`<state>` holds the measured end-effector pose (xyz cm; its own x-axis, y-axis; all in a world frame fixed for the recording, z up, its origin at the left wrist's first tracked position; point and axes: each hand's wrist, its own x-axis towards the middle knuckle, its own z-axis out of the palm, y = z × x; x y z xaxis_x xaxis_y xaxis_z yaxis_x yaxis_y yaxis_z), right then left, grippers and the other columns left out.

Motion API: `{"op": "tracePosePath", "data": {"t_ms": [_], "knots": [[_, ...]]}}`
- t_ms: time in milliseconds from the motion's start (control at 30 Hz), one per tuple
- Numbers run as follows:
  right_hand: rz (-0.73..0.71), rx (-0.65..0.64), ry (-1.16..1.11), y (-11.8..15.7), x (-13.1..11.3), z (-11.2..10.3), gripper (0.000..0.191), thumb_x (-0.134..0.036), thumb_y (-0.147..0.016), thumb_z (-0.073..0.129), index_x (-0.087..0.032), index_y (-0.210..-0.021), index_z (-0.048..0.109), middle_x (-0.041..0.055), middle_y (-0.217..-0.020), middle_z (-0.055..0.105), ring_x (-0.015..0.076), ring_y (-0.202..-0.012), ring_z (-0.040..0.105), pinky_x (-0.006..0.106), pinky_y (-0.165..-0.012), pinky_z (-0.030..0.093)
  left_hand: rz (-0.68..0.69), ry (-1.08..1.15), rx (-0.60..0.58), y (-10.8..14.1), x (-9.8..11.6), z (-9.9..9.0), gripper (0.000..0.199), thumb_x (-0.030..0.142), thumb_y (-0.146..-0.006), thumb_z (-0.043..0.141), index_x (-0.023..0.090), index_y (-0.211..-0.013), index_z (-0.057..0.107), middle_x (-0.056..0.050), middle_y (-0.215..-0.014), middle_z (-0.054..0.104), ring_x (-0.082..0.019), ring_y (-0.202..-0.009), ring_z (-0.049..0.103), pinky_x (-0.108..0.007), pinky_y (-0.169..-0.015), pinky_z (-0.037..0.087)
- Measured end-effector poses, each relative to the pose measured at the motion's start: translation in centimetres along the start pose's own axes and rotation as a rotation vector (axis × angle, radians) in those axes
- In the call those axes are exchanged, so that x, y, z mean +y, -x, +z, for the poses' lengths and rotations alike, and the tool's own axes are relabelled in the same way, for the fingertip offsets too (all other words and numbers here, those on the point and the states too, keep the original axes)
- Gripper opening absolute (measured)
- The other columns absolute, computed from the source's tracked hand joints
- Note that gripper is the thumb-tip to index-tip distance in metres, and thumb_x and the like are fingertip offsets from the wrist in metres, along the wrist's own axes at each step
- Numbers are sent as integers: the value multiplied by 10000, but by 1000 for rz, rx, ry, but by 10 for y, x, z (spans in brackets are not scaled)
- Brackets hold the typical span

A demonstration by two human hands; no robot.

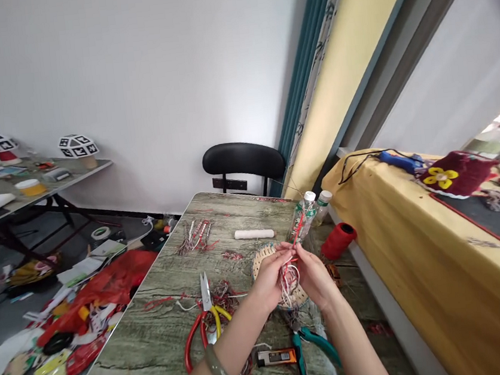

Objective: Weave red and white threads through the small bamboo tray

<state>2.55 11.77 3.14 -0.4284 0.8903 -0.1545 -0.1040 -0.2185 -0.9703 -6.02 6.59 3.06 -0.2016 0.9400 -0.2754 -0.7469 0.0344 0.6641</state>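
My left hand (270, 279) and my right hand (315, 276) meet above the table, both pinching a small bundle of red and white cords (289, 273). A red strand rises from the bundle toward the bottles. Under the hands lies a round woven basket piece (260, 258). A green bangle (220, 370) circles my left wrist.
On the wood-grain table (167, 335) lie red-handled pliers (194, 338), yellow-handled snips (209, 303), teal pliers (311, 346), a lighter (276, 357), a white roll (254, 234), cord bundles (196, 234), two bottles (311, 207) and a red thread spool (338, 240). A black chair (243, 159) stands behind; clutter covers the floor at left.
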Motion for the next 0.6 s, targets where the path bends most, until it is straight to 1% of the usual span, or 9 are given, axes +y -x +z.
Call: {"op": "tracePosePath", "data": {"t_ms": [67,167,267,300,367,400,467,533,600], "knots": [[39,-57,-117,3,5,2,332,-470,-739,582,-147,-811,607,78,-911,669,211,-880,620,364,-786,482,17,-41,34,6,-1,-3,258,278,-536,742,137,-723,634,-26,-706,613,-122,-616,550,-232,-592,418],[109,-61,-247,6,10,-7,250,-414,-686,637,-173,-733,592,73,-889,686,206,-914,621,335,-812,475,33,-120,114,32,10,-11,252,291,-562,732,151,-743,628,-2,-655,581,-112,-561,516,-231,-546,404],[188,-17,-328,6,12,-21,161,-315,-704,630,-175,-779,607,42,-810,687,144,-774,652,251,-716,508,78,-229,153,83,38,-22,193,296,-627,704,179,-763,633,10,-659,562,-94,-555,480,-200,-505,363],[208,-1,-349,6,13,-25,148,-288,-705,632,-173,-795,611,25,-770,680,120,-701,649,217,-661,514,112,-355,133,103,50,-24,165,325,-676,667,191,-766,633,14,-642,548,-86,-541,460,-190,-485,340],[230,20,-385,8,14,-31,150,-255,-697,642,-166,-814,617,-7,-689,648,82,-584,617,165,-562,506,165,-562,150,142,73,-28,147,366,-730,614,221,-750,628,43,-509,432,-69,-442,358,-190,-410,250],[233,22,-401,9,14,-33,156,-247,-691,649,-160,-817,619,-20,-657,626,70,-549,596,148,-530,498,204,-611,197,158,83,-28,151,381,-730,609,232,-745,625,44,-492,408,-69,-424,331,-197,-393,223],[229,16,-427,11,13,-34,167,-243,-681,662,-152,-816,623,-34,-615,582,62,-514,560,133,-489,488,343,-674,327,180,96,-26,143,383,-712,620,241,-707,617,41,-486,402,-72,-407,309,-208,-378,206],[217,7,-444,14,12,-34,187,-246,-665,680,-150,-817,627,-40,-598,550,60,-497,529,127,-467,480,474,-743,426,190,102,-21,130,367,-713,614,239,-690,608,36,-492,420,-78,-398,315,-214,-362,208],[203,-1,-455,17,11,-34,220,-259,-639,709,-147,-811,630,-44,-583,525,56,-482,498,124,-447,468,627,-862,487,195,103,-16,128,349,-752,570,229,-724,603,34,-500,438,-79,-394,331,-207,-347,213]]}}
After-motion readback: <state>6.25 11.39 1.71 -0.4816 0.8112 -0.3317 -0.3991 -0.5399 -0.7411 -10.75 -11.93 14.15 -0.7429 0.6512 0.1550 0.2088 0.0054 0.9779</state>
